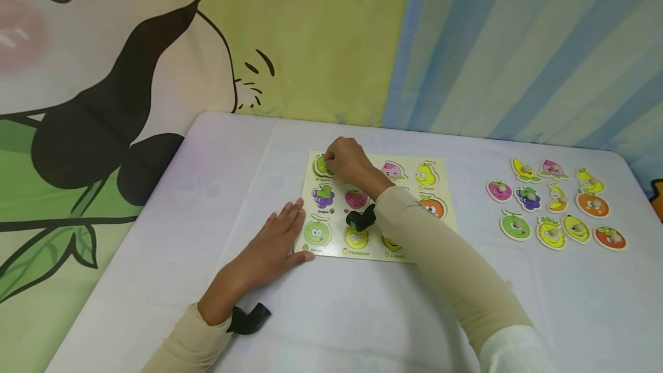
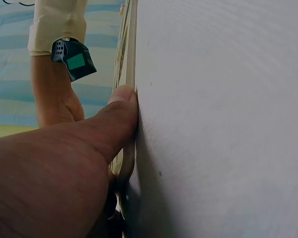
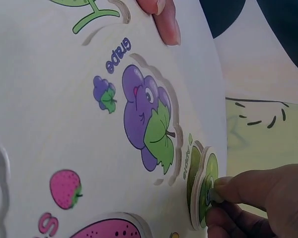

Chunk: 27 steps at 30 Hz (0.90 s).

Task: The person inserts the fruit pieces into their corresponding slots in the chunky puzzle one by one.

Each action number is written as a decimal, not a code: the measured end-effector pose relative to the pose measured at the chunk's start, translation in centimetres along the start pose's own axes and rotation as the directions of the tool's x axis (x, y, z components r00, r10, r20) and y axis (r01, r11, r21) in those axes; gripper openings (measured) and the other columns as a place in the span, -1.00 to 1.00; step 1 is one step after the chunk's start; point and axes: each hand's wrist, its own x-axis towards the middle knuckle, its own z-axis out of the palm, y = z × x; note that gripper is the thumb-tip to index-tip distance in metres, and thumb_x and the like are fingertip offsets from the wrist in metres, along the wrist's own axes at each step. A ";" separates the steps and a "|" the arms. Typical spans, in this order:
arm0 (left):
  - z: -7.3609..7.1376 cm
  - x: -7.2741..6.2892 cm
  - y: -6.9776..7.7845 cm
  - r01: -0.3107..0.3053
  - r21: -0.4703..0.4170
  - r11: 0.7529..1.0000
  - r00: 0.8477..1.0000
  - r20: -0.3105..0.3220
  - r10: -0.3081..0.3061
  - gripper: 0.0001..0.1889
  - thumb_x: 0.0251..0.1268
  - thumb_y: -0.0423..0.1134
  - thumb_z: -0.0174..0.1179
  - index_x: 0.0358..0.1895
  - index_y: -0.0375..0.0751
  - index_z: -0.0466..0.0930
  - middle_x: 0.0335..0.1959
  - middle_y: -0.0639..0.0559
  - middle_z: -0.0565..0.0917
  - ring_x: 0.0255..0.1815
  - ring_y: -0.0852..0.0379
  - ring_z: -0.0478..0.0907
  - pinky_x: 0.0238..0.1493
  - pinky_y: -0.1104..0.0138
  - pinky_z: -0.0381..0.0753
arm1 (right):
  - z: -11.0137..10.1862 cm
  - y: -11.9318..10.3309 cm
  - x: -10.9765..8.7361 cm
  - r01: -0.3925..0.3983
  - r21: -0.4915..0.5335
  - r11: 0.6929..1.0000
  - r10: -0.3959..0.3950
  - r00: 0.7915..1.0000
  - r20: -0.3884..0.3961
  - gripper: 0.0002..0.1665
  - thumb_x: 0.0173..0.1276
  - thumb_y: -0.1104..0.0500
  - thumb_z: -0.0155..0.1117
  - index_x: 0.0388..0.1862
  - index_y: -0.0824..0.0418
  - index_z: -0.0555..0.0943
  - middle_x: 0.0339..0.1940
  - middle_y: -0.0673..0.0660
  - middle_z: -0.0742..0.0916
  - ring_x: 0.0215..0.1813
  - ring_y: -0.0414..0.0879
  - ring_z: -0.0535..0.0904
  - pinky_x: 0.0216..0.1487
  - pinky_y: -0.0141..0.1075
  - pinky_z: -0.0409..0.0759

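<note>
A wooden fruit puzzle board (image 1: 336,248) lies on the white-covered table, with printed fruit pictures in shallow cut-outs. My right hand (image 1: 349,160) reaches to its far left corner. In the right wrist view, the thumb and fingers pinch the small knob of a green apple puzzle piece (image 3: 208,183). The piece stands tilted over the cut-out labelled Apple. My left hand (image 1: 271,243) rests at the board's left edge with fingers straight. Its thumb (image 2: 120,106) touches the board's side in the left wrist view. Beside the apple place is the printed grape (image 3: 149,116).
Several loose knobbed fruit pieces lie to the right of the board, among them a melon piece (image 1: 515,226), a grape piece (image 1: 528,199) and a tomato piece (image 1: 611,238). A cartoon-printed curtain (image 1: 321,33) hangs behind the table (image 1: 248,148). Each wrist wears a dark camera (image 1: 248,318).
</note>
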 end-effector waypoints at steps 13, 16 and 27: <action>-0.1 -0.1 0.2 0.014 -0.012 1.000 1.000 0.008 -0.014 -0.02 0.29 0.14 0.22 0.53 -0.36 -0.08 0.59 -0.11 -0.19 0.57 -0.08 -0.30 0.48 -0.02 -0.18 | 0.9 -0.3 0.1 0.037 -0.022 0.999 -0.037 0.999 0.030 -0.77 0.38 0.31 0.20 -0.44 0.22 0.74 -0.40 0.05 0.69 -0.41 -0.12 0.49 -0.37 -0.34 0.44; -0.1 0.0 0.3 0.012 -0.016 1.000 1.000 0.009 -0.012 -0.03 0.30 0.14 0.21 0.53 -0.37 -0.09 0.58 -0.11 -0.19 0.57 -0.07 -0.31 0.49 -0.02 -0.19 | 0.9 -0.4 0.1 0.042 -0.037 0.998 -0.041 0.999 0.028 -0.72 0.38 0.31 0.19 -0.52 0.23 0.71 -0.48 0.05 0.65 -0.45 -0.12 0.45 -0.41 -0.35 0.40; -0.3 -0.1 0.2 -0.014 -0.013 1.000 1.000 0.005 0.014 -0.05 0.33 0.14 0.18 0.52 -0.40 -0.08 0.58 -0.13 -0.18 0.56 -0.09 -0.29 0.48 -0.04 -0.17 | 0.9 -0.6 0.1 0.082 -0.096 0.992 -0.083 0.997 -0.001 -0.58 0.36 0.37 0.13 -0.74 0.20 0.44 -0.60 0.07 0.47 -0.49 -0.12 0.35 -0.47 -0.36 0.33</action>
